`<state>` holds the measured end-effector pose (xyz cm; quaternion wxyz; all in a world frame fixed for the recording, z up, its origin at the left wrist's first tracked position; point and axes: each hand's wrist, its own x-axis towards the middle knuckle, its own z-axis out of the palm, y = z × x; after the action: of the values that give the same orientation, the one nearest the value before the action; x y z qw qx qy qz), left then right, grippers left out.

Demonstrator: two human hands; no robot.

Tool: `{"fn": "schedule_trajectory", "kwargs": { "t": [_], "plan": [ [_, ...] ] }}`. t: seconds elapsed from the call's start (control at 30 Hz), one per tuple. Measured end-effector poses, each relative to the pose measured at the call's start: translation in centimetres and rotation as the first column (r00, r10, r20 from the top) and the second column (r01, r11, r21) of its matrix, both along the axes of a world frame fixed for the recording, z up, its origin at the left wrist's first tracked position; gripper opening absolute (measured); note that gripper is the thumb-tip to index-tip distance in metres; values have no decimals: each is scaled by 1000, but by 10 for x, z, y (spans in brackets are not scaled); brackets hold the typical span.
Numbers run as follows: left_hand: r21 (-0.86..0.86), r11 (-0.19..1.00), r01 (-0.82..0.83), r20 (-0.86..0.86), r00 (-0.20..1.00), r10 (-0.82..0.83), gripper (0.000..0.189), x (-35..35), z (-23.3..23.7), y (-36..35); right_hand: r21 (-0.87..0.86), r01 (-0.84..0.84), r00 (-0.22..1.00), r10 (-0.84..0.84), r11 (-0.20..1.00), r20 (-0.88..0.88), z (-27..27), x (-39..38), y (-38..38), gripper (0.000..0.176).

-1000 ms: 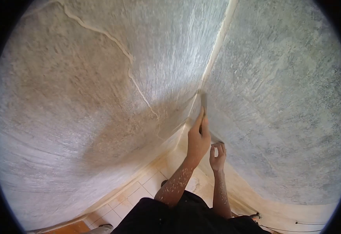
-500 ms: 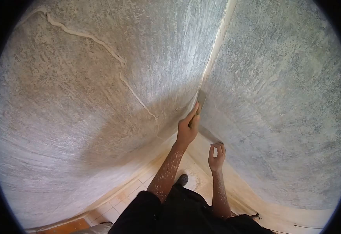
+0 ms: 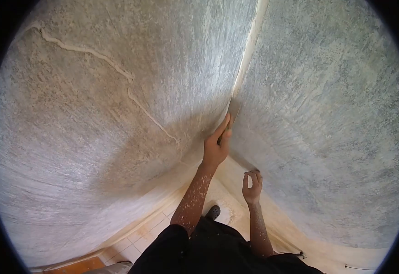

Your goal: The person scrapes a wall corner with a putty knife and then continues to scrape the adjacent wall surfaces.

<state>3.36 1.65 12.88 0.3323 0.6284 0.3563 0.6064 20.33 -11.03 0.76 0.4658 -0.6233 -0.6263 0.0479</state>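
My left hand (image 3: 216, 145) is closed round the handle of a putty knife (image 3: 234, 108). The knife's flat blade lies in the corner where two walls meet, at the lower end of a pale filler strip (image 3: 246, 55). Lower and to the right, my right hand (image 3: 253, 186) is closed, thumb and fingers curled into a ring. Its fingertips meet the end of a long, flat grey blade (image 3: 244, 163), like a wide putty knife seen nearly edge-on. The handle of that tool is hidden. Pale specks of filler cover both forearms.
The left wall (image 3: 94, 105) carries a jagged line of filler (image 3: 97, 53). The right wall (image 3: 327, 114) is mottled grey. Below are a tiled floor (image 3: 133, 242), a dark shoe (image 3: 213, 212), an orange surface (image 3: 83, 266) and a thin cable (image 3: 295, 253) at lower right.
My left hand and the putty knife have shifted slightly up and left in the view along the corner. My right hand is slightly lower, its grip unchanged.
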Motion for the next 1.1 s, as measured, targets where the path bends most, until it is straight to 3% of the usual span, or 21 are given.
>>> {"fn": "schedule_trajectory", "kwargs": {
  "t": [0.03, 0.1, 0.17, 0.23, 0.37, 0.43, 0.53, 0.63, 0.83, 1.1],
  "plan": [
    [-48, 999, 23, 18, 1000, -22, 43, 0, 11, -3, -13, 7, 1000, -7, 1000, -9, 2, -2, -3, 12],
    [-46, 999, 11, 19, 1000, -10, 43, 3, -27, -7, -19, 17, 1000, -17, 1000, -20, 8, -4, 0, 12],
    [-24, 1000, 1, 14, 1000, 0, 43, 6, -34, -3, -6, 8, 1000, -8, 1000, -10, 5, 1, -1, 11],
    [-30, 999, -14, 1, 1000, 14, 42, 4, -23, -7, 0, -1, 1000, 1, 1000, -14, 3, 1, 0, 11],
    [-212, 976, 38, -25, 999, -44, 42, -4, -11, -11, -17, -13, 1000, 13, 1000, -23, -2, 3, -6, 11],
    [-190, 981, 32, -69, 997, -46, 42, -6, -30, -17, 5, -15, 1000, 16, 1000, -18, 0, 6, 0, 10],
    [-74, 997, -39, -110, 993, 31, 42, -7, -15, -13, 19, -27, 1000, 27, 999, -9, -1, 7, -1, 11],
    [-302, 953, -5, -138, 990, -38, 42, -12, 1, -24, 1, -23, 999, 23, 1000, -23, -2, 4, -4, 11],
    [32, 997, -76, -141, 987, 80, 43, -8, -8, -14, 15, -17, 1000, 17, 1000, 15, 0, 8, 0, 11],
    [-44, 997, -60, -141, 989, 54, 44, -9, 0, -11, -5, -2, 1000, 2, 1000, -24, -1, 2, -1, 12]
  ]
}}
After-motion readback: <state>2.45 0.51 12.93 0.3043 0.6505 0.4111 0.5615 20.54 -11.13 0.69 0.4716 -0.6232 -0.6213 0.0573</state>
